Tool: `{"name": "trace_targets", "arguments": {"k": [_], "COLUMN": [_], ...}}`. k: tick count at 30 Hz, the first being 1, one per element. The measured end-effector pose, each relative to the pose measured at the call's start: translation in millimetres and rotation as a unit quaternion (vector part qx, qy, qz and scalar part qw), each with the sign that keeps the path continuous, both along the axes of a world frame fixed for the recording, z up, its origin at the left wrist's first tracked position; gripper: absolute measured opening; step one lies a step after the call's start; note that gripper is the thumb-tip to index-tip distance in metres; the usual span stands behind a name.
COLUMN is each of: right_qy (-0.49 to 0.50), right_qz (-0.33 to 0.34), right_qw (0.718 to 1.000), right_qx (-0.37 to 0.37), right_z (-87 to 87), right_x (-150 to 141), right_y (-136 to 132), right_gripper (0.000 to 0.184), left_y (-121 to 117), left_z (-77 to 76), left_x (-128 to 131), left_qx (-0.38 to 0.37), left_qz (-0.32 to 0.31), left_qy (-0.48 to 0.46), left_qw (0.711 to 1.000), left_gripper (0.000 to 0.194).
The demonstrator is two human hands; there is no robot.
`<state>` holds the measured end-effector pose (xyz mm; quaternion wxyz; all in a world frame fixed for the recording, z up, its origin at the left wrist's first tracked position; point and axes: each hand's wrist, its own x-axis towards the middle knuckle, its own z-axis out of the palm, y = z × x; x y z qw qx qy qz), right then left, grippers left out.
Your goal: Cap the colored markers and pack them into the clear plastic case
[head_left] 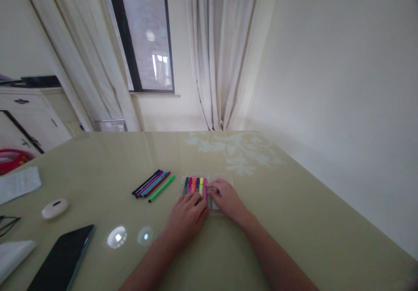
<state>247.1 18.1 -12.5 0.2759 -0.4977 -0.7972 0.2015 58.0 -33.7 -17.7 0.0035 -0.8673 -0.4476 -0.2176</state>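
A clear plastic pen case (pixel 225 178) lies on the pale green table (pixel 294 221), with several coloured felt pens (pixel 195 185) lined up inside it. My left hand (pixel 185 218) rests palm down on the near end of those pens, fingers curled onto them. My right hand (pixel 227 199) lies on the right part of the case, its fingertips pinching the pink pen at the row's right end. A loose group of several pens (pixel 153 184), dark, blue, red and green, lies on the table to the left of the case, untouched.
At the left of the table are a dark tablet (pixel 62 260), a white oval object (pixel 54 208), a sheet of paper (pixel 18 183) and glasses (pixel 8 223). A window with curtains and a white cabinet (pixel 29 117) stand behind; a wall runs along the right.
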Motion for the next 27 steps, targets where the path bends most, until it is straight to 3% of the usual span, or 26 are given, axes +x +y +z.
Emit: {"name": "trace_targets", "arguments": {"k": [3, 6, 9, 12, 15, 18, 22, 24, 27], "right_qy": [-0.02, -0.038, -0.016, 0.009, 0.032, 0.085, 0.243, 0.324, 0.404], "right_qz": [0.016, 0.026, 0.056, 0.095, 0.102, 0.067, 0.034, 0.044, 0.049], "right_qw": [1.0, 0.999, 0.998, 0.995, 0.994, 0.994, 0.967, 0.938, 0.899], "right_qx": [0.006, -0.001, -0.009, -0.01, -0.016, -0.015, -0.066, -0.115, -0.16], "right_z": [1.6, 3.3, 3.9, 3.8, 4.4, 5.8, 7.4, 7.4, 6.1], "right_x": [-2, -5, -8, -9, -8, -8, -12, -16, -20], "right_y": [-3, -6, -8, -8, -6, -5, -3, -3, -3], "right_gripper": [0.027, 0.028, 0.028, 0.029, 0.028, 0.026, 0.029, 0.032, 0.036], "left_y": [9, 19, 22, 22, 24, 26, 18, 9, -1], "left_z": [1.8, 4.7, 5.5, 4.1, 4.2, 6.7, 7.6, 5.5, 2.5], "left_x": [-16, -41, -64, -76, -80, -74, -43, -23, -6], "left_qx": [-0.007, 0.008, 0.012, -0.013, -0.017, -0.018, -0.073, -0.093, -0.097], "left_qz": [0.054, 0.204, 0.342, 0.385, 0.388, 0.362, 0.201, 0.112, 0.084], "left_qy": [-0.029, -0.032, 0.045, 0.099, 0.093, -0.005, -0.239, -0.28, -0.313], "left_qw": [0.998, 0.978, 0.939, 0.918, 0.917, 0.932, 0.947, 0.949, 0.941], "left_gripper": [0.021, 0.027, 0.028, 0.027, 0.028, 0.03, 0.027, 0.024, 0.024]}}
